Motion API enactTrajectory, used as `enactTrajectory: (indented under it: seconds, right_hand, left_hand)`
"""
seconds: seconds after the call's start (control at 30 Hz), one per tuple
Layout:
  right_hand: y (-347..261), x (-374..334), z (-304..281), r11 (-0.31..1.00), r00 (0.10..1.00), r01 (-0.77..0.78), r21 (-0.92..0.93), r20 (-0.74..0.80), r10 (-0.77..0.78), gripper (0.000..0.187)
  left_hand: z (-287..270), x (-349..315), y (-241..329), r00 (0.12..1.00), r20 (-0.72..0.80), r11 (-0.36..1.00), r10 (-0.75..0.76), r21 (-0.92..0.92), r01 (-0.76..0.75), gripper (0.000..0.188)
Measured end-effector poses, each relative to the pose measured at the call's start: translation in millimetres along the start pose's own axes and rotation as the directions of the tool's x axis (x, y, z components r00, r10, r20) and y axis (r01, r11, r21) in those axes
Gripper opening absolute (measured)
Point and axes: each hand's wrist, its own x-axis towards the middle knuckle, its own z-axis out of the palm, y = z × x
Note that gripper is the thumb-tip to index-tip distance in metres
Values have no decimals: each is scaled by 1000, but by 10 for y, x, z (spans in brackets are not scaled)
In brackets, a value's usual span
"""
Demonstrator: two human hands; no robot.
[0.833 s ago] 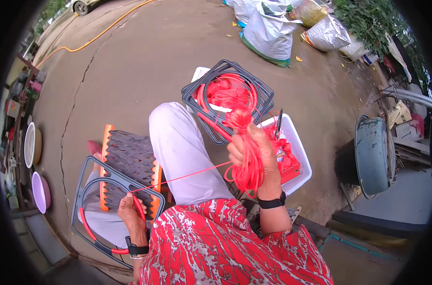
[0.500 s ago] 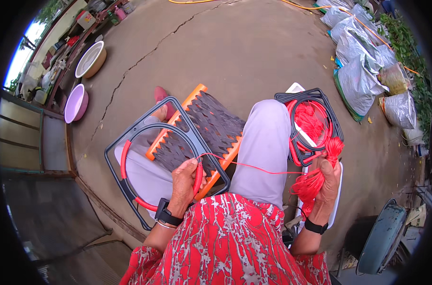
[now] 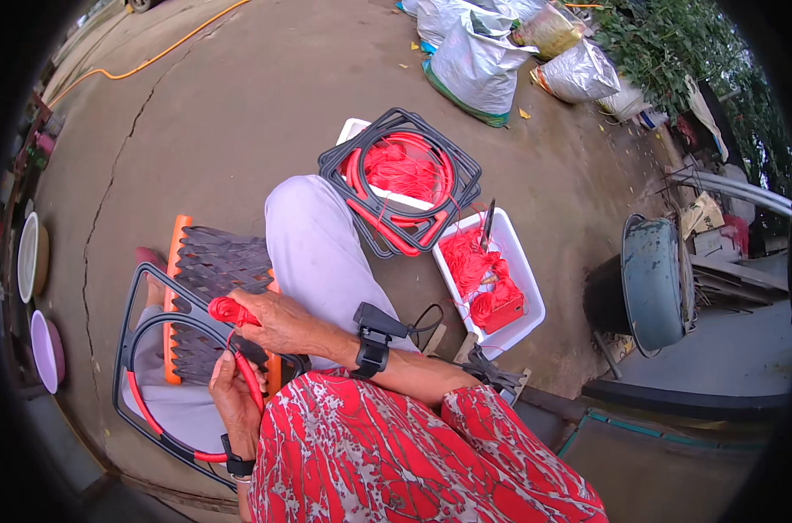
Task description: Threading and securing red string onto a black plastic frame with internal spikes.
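On my left thigh lies a dark grey rectangular frame (image 3: pixel 126 349) with a round inner ring, partly wrapped in red cord. My left hand (image 3: pixel 236 403) is closed round a red-wrapped stretch of that ring. My right hand (image 3: pixel 284 329), reaching across from the right, is closed on a bundle of red cord (image 3: pixel 228 311) just above the ring, close to my left fingers. Its palm side is hidden. Beyond my right knee, several similar frames (image 3: pixel 468 186) are stacked on a white container, with loose red cord (image 3: pixel 400 170) showing through their rings.
A white plastic tub (image 3: pixel 528 301) holds red cord and a dark-handled tool. Under the frame stands an orange-edged stool (image 3: pixel 176 261) with a woven dark seat. Silvery sacks (image 3: pixel 479 70) stand at the far right, a metal tub (image 3: pixel 653 283) nearer. Two basins (image 3: pixel 47 349) lie left.
My right hand has moved left with the cord bundle, from beside my right knee to the ring. My view has turned right, bringing the white tub into sight.
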Motion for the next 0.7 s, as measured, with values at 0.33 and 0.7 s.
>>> enactTrajectory:
  seconds: [0.33,0.7]
  right_hand:
    - [118,-164,-82,968,992,101,-229,-53,-116,26]
    - [64,-214,-126,980,994,79,-181,-54,-90,28]
  left_hand:
    - [57,-24,-40,999,31,999,-27,-31,28,24]
    - [40,93,5,989,104,993,-107,-33,111,19]
